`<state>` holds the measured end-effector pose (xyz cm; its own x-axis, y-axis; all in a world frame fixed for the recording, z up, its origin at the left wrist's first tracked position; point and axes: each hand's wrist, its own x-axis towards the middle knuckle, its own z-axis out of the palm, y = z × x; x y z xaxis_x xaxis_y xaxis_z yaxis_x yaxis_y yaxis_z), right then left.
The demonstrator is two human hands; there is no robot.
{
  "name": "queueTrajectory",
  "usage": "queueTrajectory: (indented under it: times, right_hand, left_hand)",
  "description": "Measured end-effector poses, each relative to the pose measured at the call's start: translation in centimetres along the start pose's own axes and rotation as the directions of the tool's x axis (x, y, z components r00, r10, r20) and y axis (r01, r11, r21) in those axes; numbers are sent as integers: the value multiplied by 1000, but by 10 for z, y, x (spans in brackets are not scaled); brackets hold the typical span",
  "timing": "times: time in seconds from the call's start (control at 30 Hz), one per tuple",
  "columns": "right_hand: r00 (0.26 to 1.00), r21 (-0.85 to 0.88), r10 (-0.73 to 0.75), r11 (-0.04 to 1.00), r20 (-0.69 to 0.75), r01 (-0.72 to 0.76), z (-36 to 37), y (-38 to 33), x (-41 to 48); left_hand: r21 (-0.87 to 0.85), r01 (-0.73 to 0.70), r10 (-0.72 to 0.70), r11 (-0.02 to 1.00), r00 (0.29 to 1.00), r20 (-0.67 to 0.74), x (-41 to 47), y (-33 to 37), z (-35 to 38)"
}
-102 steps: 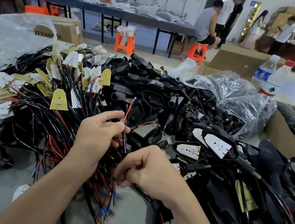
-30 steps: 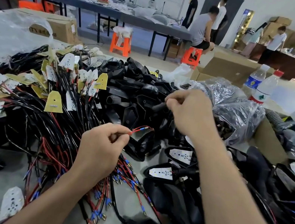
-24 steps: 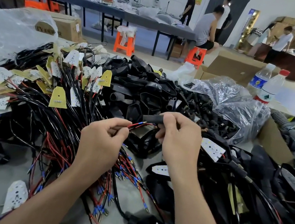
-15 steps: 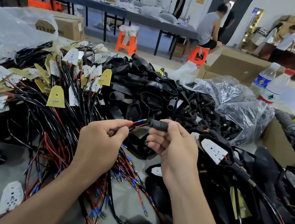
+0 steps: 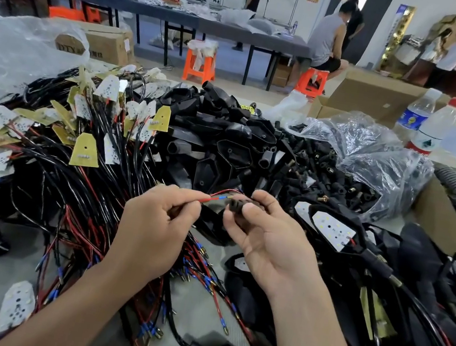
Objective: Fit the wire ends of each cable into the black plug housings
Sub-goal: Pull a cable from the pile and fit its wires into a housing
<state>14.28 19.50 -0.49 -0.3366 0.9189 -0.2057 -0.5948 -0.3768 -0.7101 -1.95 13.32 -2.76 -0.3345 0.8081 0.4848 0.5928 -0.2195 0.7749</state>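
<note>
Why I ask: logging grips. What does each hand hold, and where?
Left hand: red wire, near its tip. Right hand: black plug, by its body.

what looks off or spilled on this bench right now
Nothing looks damaged. The one loose spot is the clear plastic bag at right: it lies open, with small black plugs spilling out of it. The left hand pinches the wire ends, and the right hand holds a black plug housing.
</note>
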Motion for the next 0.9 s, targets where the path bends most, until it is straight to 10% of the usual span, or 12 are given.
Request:
queueTrajectory:
  times: [0.27,0.6,0.9]
  right_hand:
    - [996,-23,-93,995,-6,93,-3,0,0]
    - [949,-525,-248,791,197,316,-1,10,-6]
    - [951,-301,-302,902,71,309,2,9,-6]
  left_hand:
    - [110,-121,123,987,992,-8,0,-2,-1]
    - [122,-115,105,986,991,85,-3,-5,0]
    - [141,19,-30,990,996,78,5,-6,-17]
